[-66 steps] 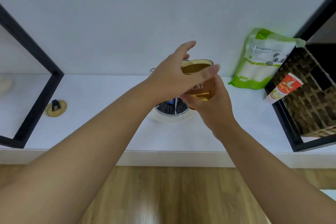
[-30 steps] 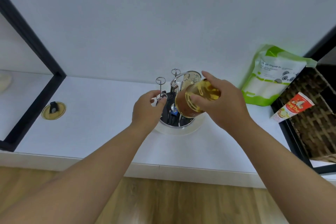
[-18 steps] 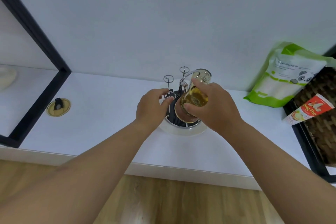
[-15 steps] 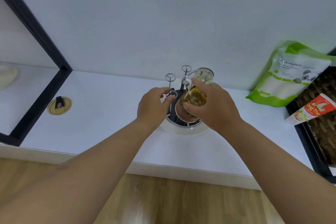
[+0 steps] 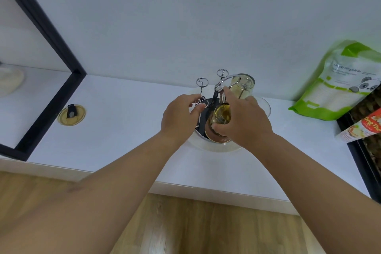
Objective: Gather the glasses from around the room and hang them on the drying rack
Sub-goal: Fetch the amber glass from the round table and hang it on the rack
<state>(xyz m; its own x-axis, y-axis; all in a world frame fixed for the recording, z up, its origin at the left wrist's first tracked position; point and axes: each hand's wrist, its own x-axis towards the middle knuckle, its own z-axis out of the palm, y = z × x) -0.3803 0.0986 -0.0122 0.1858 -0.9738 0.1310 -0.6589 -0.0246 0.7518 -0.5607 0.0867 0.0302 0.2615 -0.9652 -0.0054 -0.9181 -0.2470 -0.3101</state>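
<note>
A round drying rack [image 5: 261,102] with a clear rim, a dark middle and thin wire prongs stands on the white counter by the wall. My right hand [image 5: 244,120] grips an amber glass [image 5: 219,118], turned mouth down over the rack's near side. My left hand [image 5: 178,116] pinches the loop of a wire prong [image 5: 199,102] at the rack's left. A second amber glass [image 5: 242,88] hangs upside down on a prong at the back of the rack. Two other looped prongs [image 5: 202,82] stand bare.
A green and white pouch [image 5: 342,81] leans on the wall at the right. Beside it a black frame holds a woven basket [image 5: 371,142] and a red tube [image 5: 359,130]. A black frame [image 5: 51,80] and a round yellow lid [image 5: 71,114] are at the left. Wooden floor lies below the counter edge.
The glass was held upright in both hands, then my right hand tipped it over and lowered it onto the rack. My left hand left the glass and took hold of a prong.
</note>
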